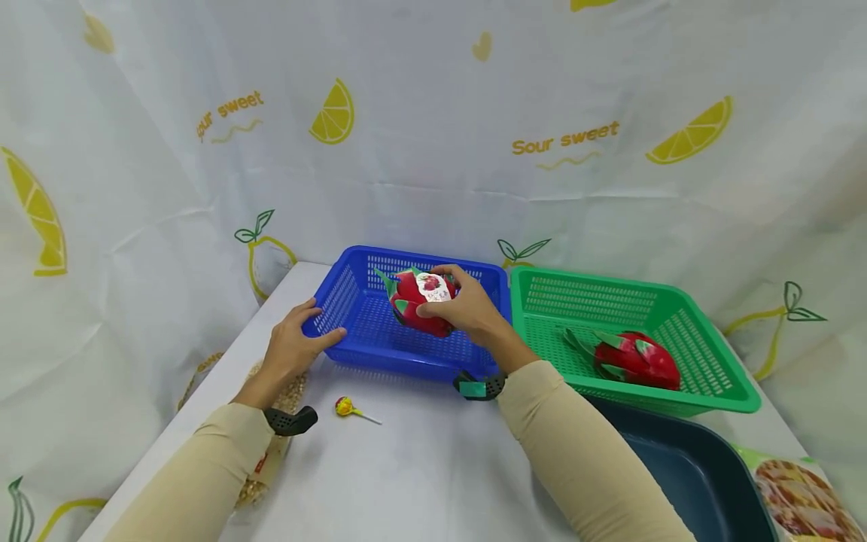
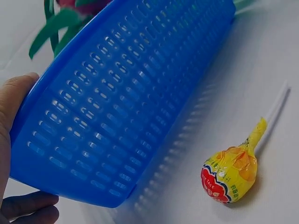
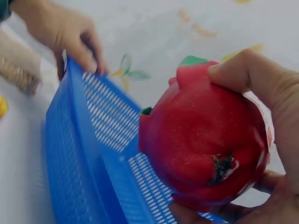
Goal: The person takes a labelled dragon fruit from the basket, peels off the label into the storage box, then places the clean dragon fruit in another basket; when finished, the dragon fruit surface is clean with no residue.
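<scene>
A red dragon fruit with green leaf tips and a white label (image 1: pixel 412 295) is in my right hand (image 1: pixel 470 305), whose thumb and fingers grip it over the blue basket (image 1: pixel 406 361). In the right wrist view the stem end of the dragon fruit (image 3: pixel 201 135) faces the camera. My left hand (image 1: pixel 293 345) grips the left end of the blue basket by its rim, thumb on the near side and fingers at the far side. A lollipop in a yellow wrapper (image 2: pixel 231 172) lies on the table just in front of the basket.
Another dragon fruit (image 1: pixel 637 360) lies in the green basket (image 1: pixel 728 388) at the right. A dark blue tub (image 1: pixel 684 452) stands nearer me, beside a package with a food picture (image 1: pixel 802 493). Under my left forearm lies a clear bag of pale grains (image 1: pixel 254 489). A printed curtain (image 1: pixel 433 150) hangs behind.
</scene>
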A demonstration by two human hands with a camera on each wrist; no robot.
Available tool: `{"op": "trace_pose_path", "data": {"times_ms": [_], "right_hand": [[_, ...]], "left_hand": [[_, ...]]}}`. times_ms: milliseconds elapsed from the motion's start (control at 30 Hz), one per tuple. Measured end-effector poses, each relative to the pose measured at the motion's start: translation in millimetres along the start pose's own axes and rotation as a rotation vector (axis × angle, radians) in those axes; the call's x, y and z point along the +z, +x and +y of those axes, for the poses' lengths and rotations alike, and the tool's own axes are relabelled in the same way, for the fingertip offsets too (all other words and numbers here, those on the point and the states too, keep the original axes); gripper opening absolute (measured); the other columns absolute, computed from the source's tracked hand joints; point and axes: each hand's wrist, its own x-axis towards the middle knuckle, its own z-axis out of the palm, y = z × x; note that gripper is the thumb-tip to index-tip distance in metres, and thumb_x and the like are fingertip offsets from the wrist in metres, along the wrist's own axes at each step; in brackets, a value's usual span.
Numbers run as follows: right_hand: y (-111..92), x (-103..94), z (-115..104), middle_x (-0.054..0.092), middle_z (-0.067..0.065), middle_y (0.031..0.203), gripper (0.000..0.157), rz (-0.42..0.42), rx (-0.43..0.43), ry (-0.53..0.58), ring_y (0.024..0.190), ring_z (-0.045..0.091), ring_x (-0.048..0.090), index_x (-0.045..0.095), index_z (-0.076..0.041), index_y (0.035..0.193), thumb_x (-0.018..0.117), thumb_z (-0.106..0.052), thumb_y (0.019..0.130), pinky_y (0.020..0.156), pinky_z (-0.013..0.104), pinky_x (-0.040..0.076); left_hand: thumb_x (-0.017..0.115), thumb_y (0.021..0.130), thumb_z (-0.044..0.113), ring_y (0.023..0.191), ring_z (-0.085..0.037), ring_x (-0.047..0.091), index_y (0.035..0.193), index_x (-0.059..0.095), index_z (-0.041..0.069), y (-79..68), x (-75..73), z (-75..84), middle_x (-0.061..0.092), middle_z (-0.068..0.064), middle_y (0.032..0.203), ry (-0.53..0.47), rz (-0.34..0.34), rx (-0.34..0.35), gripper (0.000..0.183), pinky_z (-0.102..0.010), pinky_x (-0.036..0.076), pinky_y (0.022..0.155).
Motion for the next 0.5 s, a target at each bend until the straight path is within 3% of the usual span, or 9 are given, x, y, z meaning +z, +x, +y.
{"op": "trace_pose_path", "data": {"times_ms": [300,500], "right_hand": [[-96.1,-15.8,8.8,0.050,0.010,0.125,0.074,0.024,-0.113,-0.019,0.109,0.036,0.051,0.050,-0.023,0.135,0.085,-0.014,0.070,0.073,0.041,0.056],[-155.7,-10.1,38.8,0.050,0.011,0.127,0.073,-0.005,-0.061,0.018,0.110,0.037,0.051,0.052,-0.024,0.131,0.086,-0.016,0.067,0.073,0.040,0.056]], "left_hand": [[0.071,0.083,0.051,0.140,-0.038,0.022,0.139,0.044,-0.007,-3.0,0.7,-0.8,0.030,-0.017,0.153,0.005,-0.004,-0.002,0.085,-0.055,0.023,0.109],[0.070,0.084,0.053,0.139,-0.040,0.022,0.139,0.043,-0.007,-1.2,-2.8,1.2,0.029,-0.018,0.153,0.006,-0.012,0.017,0.087,-0.056,0.023,0.108]]}}
